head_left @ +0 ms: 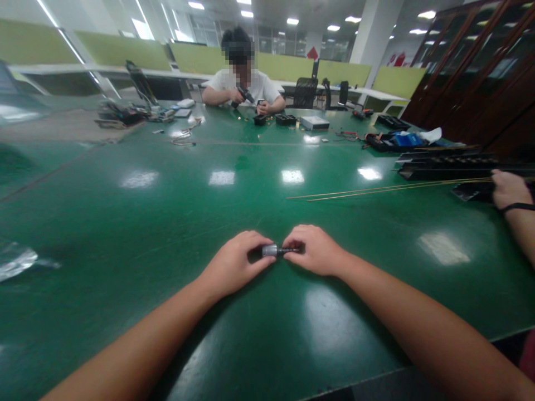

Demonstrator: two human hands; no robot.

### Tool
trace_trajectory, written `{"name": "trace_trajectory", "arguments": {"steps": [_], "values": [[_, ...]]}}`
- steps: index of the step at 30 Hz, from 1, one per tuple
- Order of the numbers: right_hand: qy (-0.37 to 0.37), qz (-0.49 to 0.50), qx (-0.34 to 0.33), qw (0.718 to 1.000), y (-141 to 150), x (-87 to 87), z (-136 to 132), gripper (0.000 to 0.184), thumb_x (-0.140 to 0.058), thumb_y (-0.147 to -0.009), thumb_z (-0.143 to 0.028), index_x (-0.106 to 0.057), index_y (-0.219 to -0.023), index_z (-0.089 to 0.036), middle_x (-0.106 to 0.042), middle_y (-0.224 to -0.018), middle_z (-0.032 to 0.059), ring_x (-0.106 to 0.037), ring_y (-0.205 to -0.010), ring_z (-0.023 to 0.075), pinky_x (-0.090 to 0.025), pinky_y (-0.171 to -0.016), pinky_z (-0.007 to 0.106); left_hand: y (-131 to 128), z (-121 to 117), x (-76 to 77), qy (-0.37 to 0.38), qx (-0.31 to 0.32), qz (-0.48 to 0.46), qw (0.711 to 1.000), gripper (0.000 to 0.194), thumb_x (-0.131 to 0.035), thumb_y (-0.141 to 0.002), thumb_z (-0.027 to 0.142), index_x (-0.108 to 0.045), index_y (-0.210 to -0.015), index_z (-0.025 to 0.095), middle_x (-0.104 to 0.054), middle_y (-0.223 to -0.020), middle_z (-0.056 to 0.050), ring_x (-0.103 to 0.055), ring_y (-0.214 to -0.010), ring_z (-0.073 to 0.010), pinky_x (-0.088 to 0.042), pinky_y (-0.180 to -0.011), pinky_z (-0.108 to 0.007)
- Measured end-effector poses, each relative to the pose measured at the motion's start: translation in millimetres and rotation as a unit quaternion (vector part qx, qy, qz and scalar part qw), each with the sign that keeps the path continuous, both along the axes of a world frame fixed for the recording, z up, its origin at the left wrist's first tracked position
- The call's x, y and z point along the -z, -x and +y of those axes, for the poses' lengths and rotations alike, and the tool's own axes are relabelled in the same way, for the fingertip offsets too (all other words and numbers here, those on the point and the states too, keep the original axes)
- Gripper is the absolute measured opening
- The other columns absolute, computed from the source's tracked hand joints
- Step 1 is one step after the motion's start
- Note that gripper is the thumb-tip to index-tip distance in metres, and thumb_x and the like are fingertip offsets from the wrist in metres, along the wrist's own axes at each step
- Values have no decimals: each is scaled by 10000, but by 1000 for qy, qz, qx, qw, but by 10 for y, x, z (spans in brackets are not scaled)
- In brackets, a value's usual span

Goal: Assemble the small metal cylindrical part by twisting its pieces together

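Note:
Just above the green tabletop (234,209), my left hand (236,262) pinches a small silver cylinder (270,250) between thumb and fingers. A thin dark shaft (284,250) sticks out of the cylinder's right end, and the whole looks like a small motor. On that shaft the thumb and fingertips of my right hand (315,249) are closed. The piece lies level, pointing left to right between both hands. My fingers partly cover its two ends, so its exact kind cannot be made out.
Opposite sits a person (238,83) holding a power drill (245,94) over small black parts (286,120). Another person's hand (510,189) rests by black metal channels (451,167) at right. Two thin rods (376,190) point inward. Tools and wires (121,113) lie far left.

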State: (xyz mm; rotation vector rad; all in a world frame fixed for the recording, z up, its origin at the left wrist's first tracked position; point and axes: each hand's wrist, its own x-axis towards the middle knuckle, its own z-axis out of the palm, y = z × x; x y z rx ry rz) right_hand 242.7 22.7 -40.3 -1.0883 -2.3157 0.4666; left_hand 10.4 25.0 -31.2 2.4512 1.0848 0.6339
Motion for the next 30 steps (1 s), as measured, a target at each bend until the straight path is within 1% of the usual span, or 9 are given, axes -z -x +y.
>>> {"name": "trace_trajectory", "arguments": {"steps": [14,22,30], "values": [[7,1,0,1000,-20,7,3,74,-715,-786,-196,-704,-857,-176,-667,-786,18,-574,-757,151,-407,-719,276,4,0,-17,6,-3,0,1000,206,-637,-878,350,-701,-1022,217,-700,-985,-46,-637,-909,-211,-499,-841,-344],[12,2,3,1000,-35,-16,1,76,-716,-776,-184,-700,-850,-180,-675,-791,16,-580,-754,148,-412,-729,279,18,-1,-19,10,2,-1,1000,205,-629,-888,349,-694,-1031,217,-695,-993,-51,-631,-928,-215,-494,-859,-350],[12,-6,9,1000,-39,-28,-1,75,-714,-767,-177,-700,-841,-180,-676,-788,17,-584,-755,151,-412,-729,282,17,0,-26,6,1,-5,1000,199,-631,-880,343,-699,-1020,219,-700,-982,-51,-637,-906,-213,-503,-840,-344]]}}
